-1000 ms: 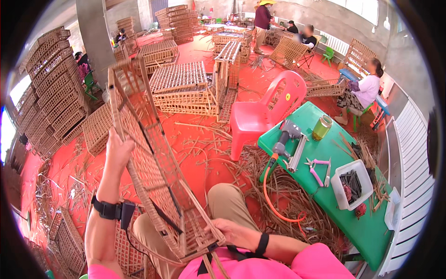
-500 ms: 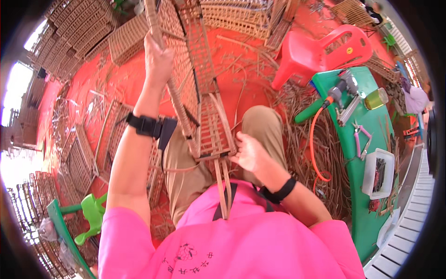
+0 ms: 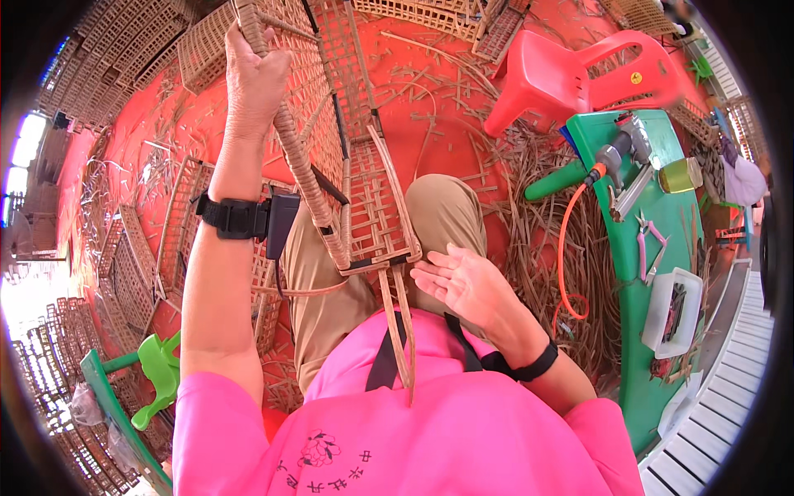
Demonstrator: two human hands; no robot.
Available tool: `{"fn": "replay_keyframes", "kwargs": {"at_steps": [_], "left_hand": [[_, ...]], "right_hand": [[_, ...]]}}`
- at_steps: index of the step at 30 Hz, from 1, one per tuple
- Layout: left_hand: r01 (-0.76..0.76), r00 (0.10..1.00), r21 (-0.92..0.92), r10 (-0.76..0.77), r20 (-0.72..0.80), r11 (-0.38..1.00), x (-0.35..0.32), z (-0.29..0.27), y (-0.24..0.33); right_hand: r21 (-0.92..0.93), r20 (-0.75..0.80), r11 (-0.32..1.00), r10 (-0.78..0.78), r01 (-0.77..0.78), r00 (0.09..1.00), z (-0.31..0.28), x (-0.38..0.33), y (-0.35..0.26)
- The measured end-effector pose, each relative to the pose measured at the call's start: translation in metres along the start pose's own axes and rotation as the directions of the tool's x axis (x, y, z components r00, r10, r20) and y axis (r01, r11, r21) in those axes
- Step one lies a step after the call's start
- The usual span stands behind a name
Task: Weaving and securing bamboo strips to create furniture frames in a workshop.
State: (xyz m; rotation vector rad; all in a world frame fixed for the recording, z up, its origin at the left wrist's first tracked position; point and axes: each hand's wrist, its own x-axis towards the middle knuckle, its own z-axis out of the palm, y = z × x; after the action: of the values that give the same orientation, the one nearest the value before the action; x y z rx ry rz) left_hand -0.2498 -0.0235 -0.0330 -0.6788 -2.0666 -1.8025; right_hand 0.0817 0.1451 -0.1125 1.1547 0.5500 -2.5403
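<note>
A long woven rattan frame (image 3: 376, 198) with openwork lattice sides leans between my knees, its near end above my lap. My left hand (image 3: 255, 83) is wrapped around its strip-bound edge pole, high up at the far left. Beside the frame's near right corner, my right hand (image 3: 463, 285) has its fingers stretched out and palm turned up, holding nothing. Two loose flat strips (image 3: 397, 322) hang from the near end down over my pink shirt. Another strip (image 3: 310, 289) curves out to the left from the same corner.
On the right, a green table (image 3: 641, 364) bears a nail gun (image 3: 616, 153) with an orange hose, pink-handled pliers (image 3: 651, 248) and a white tray (image 3: 657, 326). A red plastic chair (image 3: 546, 78) stands beyond. Stacked woven panels (image 3: 124, 50) and scattered strips lie around.
My right hand has opened and come off the frame's near corner, turning palm up. My left hand, still gripping the pole, has moved slightly left and away from me.
</note>
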Motion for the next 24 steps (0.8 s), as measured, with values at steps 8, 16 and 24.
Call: {"fn": "replay_keyframes", "kwargs": {"at_steps": [8, 16, 24], "left_hand": [[-0.322, 0.854, 0.782, 0.52, -0.003, 0.534, -0.019, 0.001, 0.051], [0.318, 0.782, 0.362, -0.459, 0.422, 0.876, -0.181, 0.04, 0.05], [0.876, 0.291, 0.199, -0.81, 0.508, 0.44, -0.229, 0.05, 0.016]], "right_hand": [[0.004, 0.062, 0.997, -0.073, 0.073, 0.995, -0.029, -0.018, -0.004], [-0.389, 0.153, 0.839, -0.349, 0.381, 0.924, -0.028, -0.088, -0.055], [-0.999, -0.012, 0.015, -0.998, 0.04, 0.067, -0.137, -0.109, -0.161]]}}
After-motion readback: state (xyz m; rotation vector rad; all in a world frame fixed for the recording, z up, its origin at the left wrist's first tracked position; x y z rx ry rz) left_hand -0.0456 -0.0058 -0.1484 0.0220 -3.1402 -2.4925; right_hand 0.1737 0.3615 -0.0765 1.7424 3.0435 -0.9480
